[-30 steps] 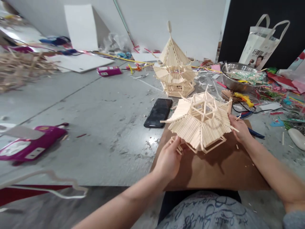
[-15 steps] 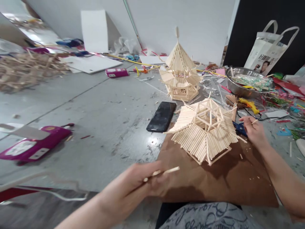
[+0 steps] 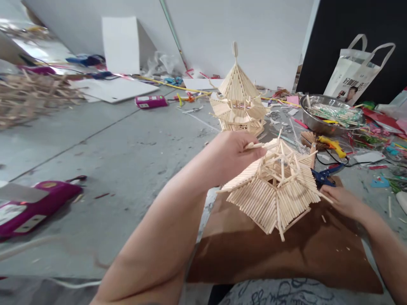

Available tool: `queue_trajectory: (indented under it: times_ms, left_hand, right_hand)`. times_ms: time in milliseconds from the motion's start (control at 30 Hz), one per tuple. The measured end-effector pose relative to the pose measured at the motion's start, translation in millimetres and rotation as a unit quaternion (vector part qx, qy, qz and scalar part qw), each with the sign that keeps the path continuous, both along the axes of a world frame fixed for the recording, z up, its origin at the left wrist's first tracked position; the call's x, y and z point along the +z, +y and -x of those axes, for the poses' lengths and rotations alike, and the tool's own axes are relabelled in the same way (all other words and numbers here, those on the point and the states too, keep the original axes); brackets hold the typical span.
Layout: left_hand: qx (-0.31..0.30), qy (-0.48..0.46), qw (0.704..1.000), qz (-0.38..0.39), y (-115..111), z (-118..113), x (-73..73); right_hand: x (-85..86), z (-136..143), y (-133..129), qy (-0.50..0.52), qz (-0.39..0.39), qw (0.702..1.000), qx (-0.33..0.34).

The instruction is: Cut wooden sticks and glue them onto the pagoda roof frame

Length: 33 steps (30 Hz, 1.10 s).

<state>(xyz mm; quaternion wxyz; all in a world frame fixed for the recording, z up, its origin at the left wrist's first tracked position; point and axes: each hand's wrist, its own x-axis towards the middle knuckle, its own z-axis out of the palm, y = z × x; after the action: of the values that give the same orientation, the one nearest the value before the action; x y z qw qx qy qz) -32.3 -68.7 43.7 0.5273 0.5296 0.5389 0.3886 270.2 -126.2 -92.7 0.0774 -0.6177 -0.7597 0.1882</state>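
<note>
A pagoda-like roof model of thin wooden sticks is in front of me above a brown board, its front edge tipped towards me. My left hand reaches over its far left side, closed on short wooden sticks. Its fingertips are at the roof; whether they also grip it I cannot tell. At the right corner my right hand is closed on the model's edge, its fingers partly hidden under the roof. Blue-handled pliers lie just beyond that hand.
A taller stick pagoda stands behind. At right are a metal bowl of packaged sticks, a yellow glue gun and scattered scraps. Magenta devices lie left, and a heap of sticks farther back.
My left hand has moved up and forward with its sticks, now covering the phone. My right hand has come down to the model's corner. The model's front has tipped towards me.
</note>
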Motion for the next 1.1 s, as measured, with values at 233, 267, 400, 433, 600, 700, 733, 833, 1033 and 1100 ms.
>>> queue_trajectory:
  times_ms: [233,267,400,433,600,700,733,833,1033,1100]
  left_hand:
    - [-0.166,0.223,0.952,-0.129,8,5,-9.4]
    - [-0.184,0.243,0.941,-0.147,8,6,-9.7]
    - [-0.200,0.284,0.917,-0.194,7,8,-9.4]
    - [-0.199,0.285,0.917,-0.197,7,8,-9.5]
    - [-0.204,0.305,0.902,-0.229,2,10,-11.2]
    - [-0.194,0.323,0.889,-0.262,-1,11,-12.3]
    - [-0.194,0.326,0.885,-0.271,-2,11,-12.7]
    - [-0.186,0.342,0.876,-0.286,-5,10,-14.5]
    - [-0.156,0.385,0.859,-0.300,-9,5,-16.3]
    - [-0.168,0.383,0.858,-0.298,-9,5,-14.9]
  right_hand:
    - [-2.9,14,-1,-0.073,0.047,0.995,0.058]
    - [-2.2,14,-2,-0.082,0.048,0.994,0.056]
    - [1.1,8,-2,-0.091,0.033,0.994,0.054]
    - [4.8,5,-2,-0.081,0.021,0.995,0.051]
    - [58.6,7,1,0.004,-0.141,0.990,0.030]
    - [99.5,33,9,0.035,-0.242,0.966,0.081]
    - [109.2,45,13,0.047,-0.261,0.958,0.109]
    - [122.2,81,32,0.058,-0.278,0.941,0.186]
    - [114.1,114,62,0.060,-0.229,0.942,0.239]
    - [114.0,114,64,0.066,-0.210,0.945,0.242]
